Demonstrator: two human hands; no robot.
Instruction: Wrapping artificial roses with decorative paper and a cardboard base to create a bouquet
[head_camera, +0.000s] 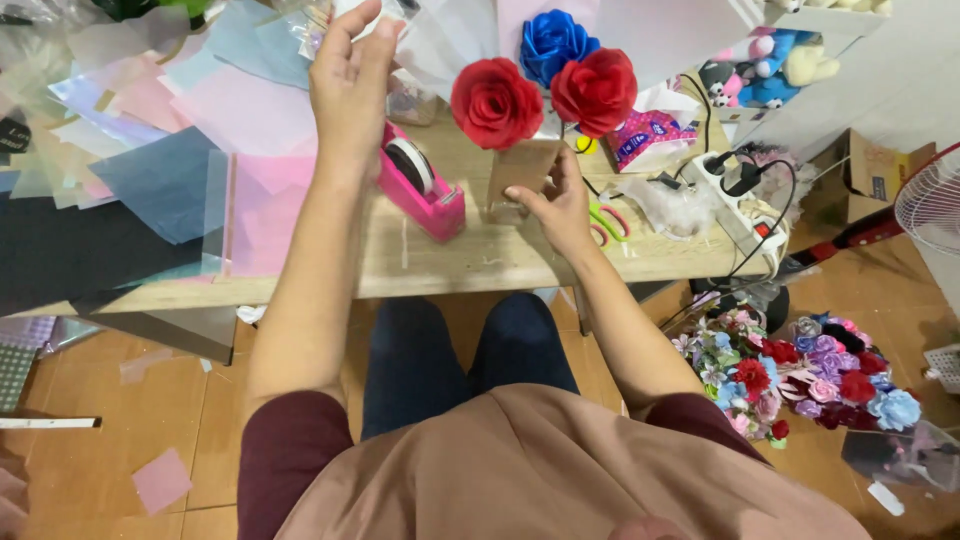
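Head view shows the right hand (553, 203) pinching a brown paper wrap (522, 172) under two red roses (497, 102) and a blue rose (551, 40). Raised over pastel sheets (215, 130), the left hand (350, 85) has fingers closed, perhaps on clear film, beside the pink tape dispenser (420, 180).

2 red roses (497, 102), 1 blue rose (551, 41), 1 pink tape dispenser (420, 182), 2 hands (350, 85).
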